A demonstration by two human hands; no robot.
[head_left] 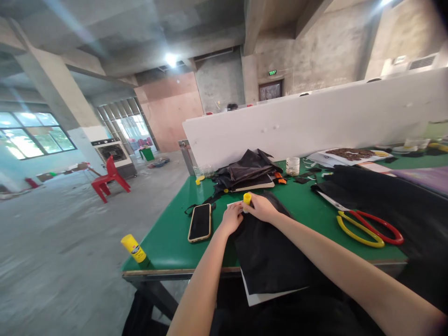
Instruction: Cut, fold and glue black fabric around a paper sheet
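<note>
Black fabric (pixel 266 249) lies over a white sheet (pixel 257 297) at the table's front edge, partly hanging past it. My right hand (pixel 261 207) is closed round a yellow glue stick (pixel 247 198), held upright at the fabric's far left corner. Right beside it, my left hand (pixel 232 218) rests on the same corner, its fingers together and bent; whether they pinch the sheet or fabric is too small to tell. A phone (pixel 200 223) lies left of my left hand.
On the green table (pixel 168 233), another glue stick (pixel 133 248) stands at the front left corner. Scissors (pixel 364 224) lie on the right by more black fabric (pixel 413 205). A black fabric pile (pixel 245 169), a jar (pixel 292 166) and a white partition (pixel 280 126) are behind.
</note>
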